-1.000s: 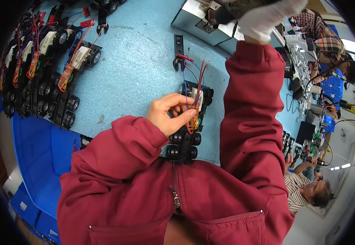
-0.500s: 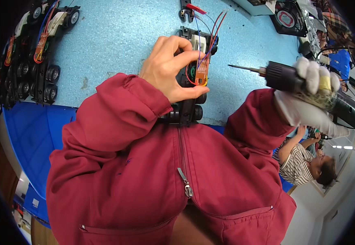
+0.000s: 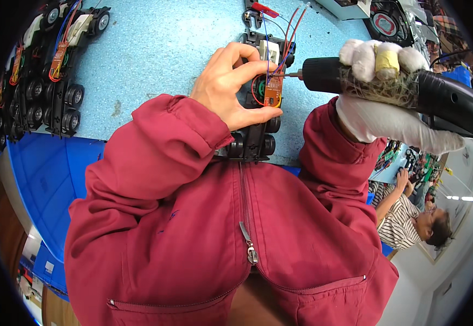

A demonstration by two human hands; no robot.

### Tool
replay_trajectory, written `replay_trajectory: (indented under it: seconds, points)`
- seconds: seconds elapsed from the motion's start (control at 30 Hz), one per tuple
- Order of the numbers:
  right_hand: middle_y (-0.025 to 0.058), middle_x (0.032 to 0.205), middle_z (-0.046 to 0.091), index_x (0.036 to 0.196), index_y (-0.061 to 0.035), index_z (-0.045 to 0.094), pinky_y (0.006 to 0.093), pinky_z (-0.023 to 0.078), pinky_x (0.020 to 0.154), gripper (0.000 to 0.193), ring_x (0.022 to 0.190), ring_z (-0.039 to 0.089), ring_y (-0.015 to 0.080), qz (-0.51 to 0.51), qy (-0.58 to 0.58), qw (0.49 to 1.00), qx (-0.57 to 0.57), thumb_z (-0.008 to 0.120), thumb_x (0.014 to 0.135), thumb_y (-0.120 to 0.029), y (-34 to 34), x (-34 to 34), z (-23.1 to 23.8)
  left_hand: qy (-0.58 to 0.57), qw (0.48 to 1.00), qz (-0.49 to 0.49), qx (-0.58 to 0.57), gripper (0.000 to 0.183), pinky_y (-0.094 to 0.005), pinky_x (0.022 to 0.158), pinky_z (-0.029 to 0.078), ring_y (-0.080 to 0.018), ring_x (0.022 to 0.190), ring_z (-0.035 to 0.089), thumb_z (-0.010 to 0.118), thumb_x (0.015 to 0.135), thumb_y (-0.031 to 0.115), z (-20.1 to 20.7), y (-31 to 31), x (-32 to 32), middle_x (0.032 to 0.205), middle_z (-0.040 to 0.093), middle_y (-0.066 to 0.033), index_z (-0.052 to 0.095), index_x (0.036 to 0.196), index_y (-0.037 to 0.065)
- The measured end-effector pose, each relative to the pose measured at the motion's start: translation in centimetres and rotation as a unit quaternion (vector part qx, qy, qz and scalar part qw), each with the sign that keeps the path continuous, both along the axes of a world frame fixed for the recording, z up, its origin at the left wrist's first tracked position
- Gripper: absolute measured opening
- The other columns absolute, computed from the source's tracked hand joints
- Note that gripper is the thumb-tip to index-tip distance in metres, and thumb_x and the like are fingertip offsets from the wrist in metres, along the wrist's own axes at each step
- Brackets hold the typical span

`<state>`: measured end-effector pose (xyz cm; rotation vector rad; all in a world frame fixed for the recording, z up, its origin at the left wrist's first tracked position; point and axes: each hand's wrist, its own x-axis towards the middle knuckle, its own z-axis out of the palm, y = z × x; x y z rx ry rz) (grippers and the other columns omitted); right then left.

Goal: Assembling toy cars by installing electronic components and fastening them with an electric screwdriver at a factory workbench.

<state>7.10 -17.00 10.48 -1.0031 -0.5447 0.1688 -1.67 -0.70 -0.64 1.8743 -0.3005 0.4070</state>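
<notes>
My bare left hand pinches an orange circuit board by its ends, thumb near and index finger far. The board sits on a black toy vehicle chassis with paired wheels, standing lengthwise at the table's front edge. Red, blue and yellow wires run from the board. My gloved right hand is wrapped round a black electric screwdriver, its grip bound with tape. The screwdriver lies nearly level, and its bit reaches the board's far end close to my index fingertip. Whether a screw is under the tip, I cannot tell.
Several similar chassis with boards and wires stand at the left. Beyond my chassis lie a small black part and a red piece. A black fan stands far right. Blue bins sit below the table. Another person works at the right.
My right hand has brought the screwdriver left, so its bit now reaches the circuit board instead of hanging apart from it. My left hand keeps its pinch.
</notes>
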Motion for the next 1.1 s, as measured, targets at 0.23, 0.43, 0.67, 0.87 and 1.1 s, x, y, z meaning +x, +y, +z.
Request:
replay_trajectory:
  seconds: [0.23, 0.43, 0.67, 0.87, 1.1]
  points:
    - [-0.0021, 0.054, 0.043, 0.066, -0.0151, 0.049, 0.0298, 0.036, 0.054, 0.079, 0.05, 0.048, 0.0183, 0.101, -0.026, 0.994, -0.025, 0.051, 0.043, -0.091, 0.5, 1.0, 0.3, 0.003, 1.0, -0.026, 0.004, 0.06, -0.0312, 0.077, 0.046, -0.0211, 0.088, 0.053, 0.086, 0.056, 0.019, 0.1, 0.2, 0.0, 0.1, 0.049, -0.009, 0.062, 0.108, 0.004]
    - [0.0009, 0.054, 0.043, 0.072, -0.0072, 0.052, 0.0308, 0.036, 0.044, 0.091, 0.044, 0.045, 0.0193, 0.075, -0.102, 0.991, -0.029, 0.049, 0.044, -0.094, 2.5, -0.2, 0.3, 0.002, 1.0, -0.024, 0.001, 0.058, -0.0316, 0.075, 0.046, -0.0216, 0.085, 0.052, 0.085, 0.055, 0.018, 0.2, 0.2, 0.1, 0.098, 0.049, -0.0096, 0.062, 0.107, 0.005]
    - [0.0098, 0.055, 0.046, 0.074, 0.0012, 0.045, 0.0321, 0.037, 0.039, 0.097, 0.04, 0.043, 0.0215, -0.088, -0.188, 0.976, -0.061, 0.051, 0.047, -0.092, 6.1, -3.3, 0.7, 0.013, 1.0, -0.012, -0.02, 0.05, -0.0342, 0.072, 0.046, -0.0238, 0.085, 0.052, 0.083, 0.054, 0.024, 0.4, 0.2, 0.3, 0.094, 0.052, -0.0048, 0.065, 0.098, 0.01]
    - [0.004, 0.05, 0.043, 0.068, -0.0062, 0.039, 0.03, 0.035, 0.037, 0.084, 0.036, 0.042, 0.019, 0.114, -0.14, 0.984, 0.001, 0.056, 0.051, -0.087, 4.1, -1.5, 0.2, 0.016, 1.0, -0.023, -0.007, 0.049, -0.0349, 0.073, 0.046, -0.0263, 0.084, 0.051, 0.082, 0.053, 0.022, 1.0, 0.7, 0.3, 0.094, 0.053, -0.0062, 0.064, 0.097, 0.009]
    - [0.0043, 0.053, 0.049, 0.083, -0.0056, 0.052, 0.0292, 0.041, 0.032, 0.058, 0.035, 0.046, 0.0168, -0.058, -0.02, 0.99, 0.127, 0.049, 0.082, -0.063, 8.3, 11.1, 5.0, 0.028, 0.999, -0.043, -0.007, 0.051, -0.0322, 0.067, 0.043, -0.0236, 0.078, 0.048, 0.083, 0.054, 0.019, 1.7, 0.7, 0.4, 0.091, 0.051, -0.0091, 0.065, 0.099, 0.006]
